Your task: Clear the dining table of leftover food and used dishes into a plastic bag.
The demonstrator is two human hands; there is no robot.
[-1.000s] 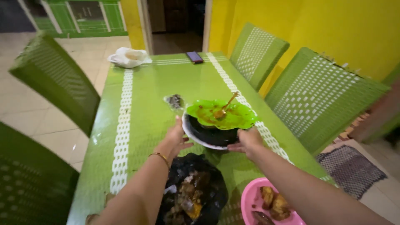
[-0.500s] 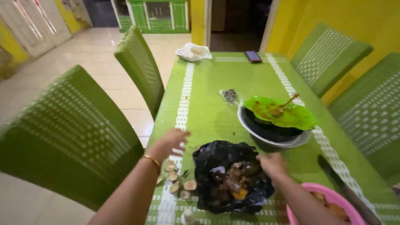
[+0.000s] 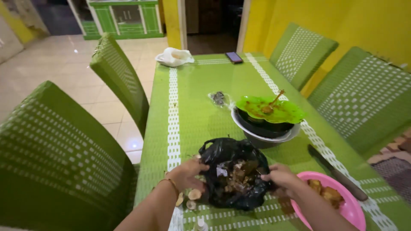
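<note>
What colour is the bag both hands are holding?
Black bag, clearest in the head view.

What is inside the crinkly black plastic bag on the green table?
The crinkly black plastic bag, held open by the left hand and right hand, shows brown and orange food scraps on top. Whatever lies beneath them, at the bottom, is covered.

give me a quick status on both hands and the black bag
Left hand and right hand each grip a side of the black bag, open, scraps inside. Peel slices by left hand; pink bowl by right. Nothing blocking.
</note>
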